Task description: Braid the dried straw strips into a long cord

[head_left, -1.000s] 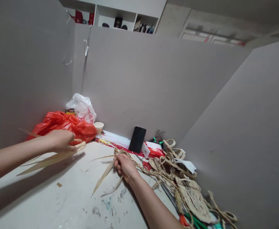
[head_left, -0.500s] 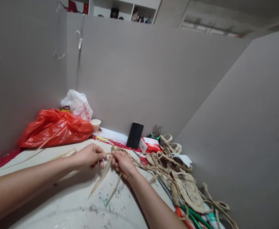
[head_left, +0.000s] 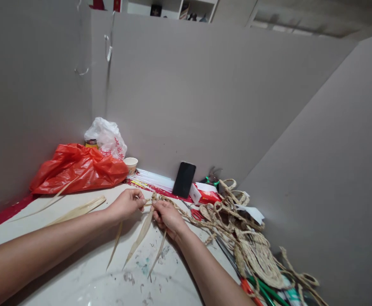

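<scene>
My left hand (head_left: 127, 204) and my right hand (head_left: 166, 215) meet over the white table (head_left: 77, 272), both pinched on the loose end of a braided straw rope (head_left: 205, 216). Three pale dried leaf strips (head_left: 139, 238) hang down from that end toward me. The rope runs right into a heap of braided straw loops (head_left: 237, 212) and a flat woven straw piece (head_left: 258, 260). More dried leaves (head_left: 77, 209) lie on the table left of my left forearm.
A red plastic bag (head_left: 77, 168), a white plastic bag (head_left: 107, 137) and a paper cup (head_left: 131, 163) stand at the back left. A black phone (head_left: 185, 179) leans on the grey partition, beside a red-and-white box (head_left: 205, 195). Green-handled tools (head_left: 269, 291) lie under the straw.
My left hand came in from the left, leaving a bundle of leaves on the table, and joined my right hand at the braid's end. A third strip now hangs there.
</scene>
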`<state>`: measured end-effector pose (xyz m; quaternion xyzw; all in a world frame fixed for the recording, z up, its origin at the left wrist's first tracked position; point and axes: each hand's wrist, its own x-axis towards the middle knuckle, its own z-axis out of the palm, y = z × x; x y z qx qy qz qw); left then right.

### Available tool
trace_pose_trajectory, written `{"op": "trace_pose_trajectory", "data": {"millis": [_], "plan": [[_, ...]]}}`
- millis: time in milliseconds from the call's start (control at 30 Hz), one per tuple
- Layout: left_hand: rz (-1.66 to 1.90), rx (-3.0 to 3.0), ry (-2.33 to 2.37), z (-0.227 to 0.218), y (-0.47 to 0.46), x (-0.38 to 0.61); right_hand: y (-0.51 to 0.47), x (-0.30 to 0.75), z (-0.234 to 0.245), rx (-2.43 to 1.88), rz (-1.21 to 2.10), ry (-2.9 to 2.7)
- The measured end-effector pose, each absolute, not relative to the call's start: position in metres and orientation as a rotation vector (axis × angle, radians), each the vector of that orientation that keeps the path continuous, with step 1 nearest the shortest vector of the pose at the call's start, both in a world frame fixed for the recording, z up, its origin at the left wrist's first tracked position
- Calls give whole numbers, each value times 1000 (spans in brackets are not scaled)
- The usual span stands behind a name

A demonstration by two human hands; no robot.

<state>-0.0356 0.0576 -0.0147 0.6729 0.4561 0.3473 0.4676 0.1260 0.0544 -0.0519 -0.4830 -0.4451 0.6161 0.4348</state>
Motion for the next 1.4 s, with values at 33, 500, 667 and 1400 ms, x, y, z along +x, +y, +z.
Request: {"op": "trace_pose_trajectory", "data": {"millis": [33, 500, 667, 1400], "plan": [[860, 1686, 1118, -16, 59, -35, 54, 126, -52, -1204, 1535, -1112], [717, 1835, 1137, -32, 71, -24, 51, 127, -47, -1216, 1558, -1143], [704, 1426, 1055, -33, 75, -24, 50, 127, -47, -1225, 1558, -1168], [675, 1251, 1070, -32, 76, -21, 48, 125, -51, -1322, 1411, -1246]]}}
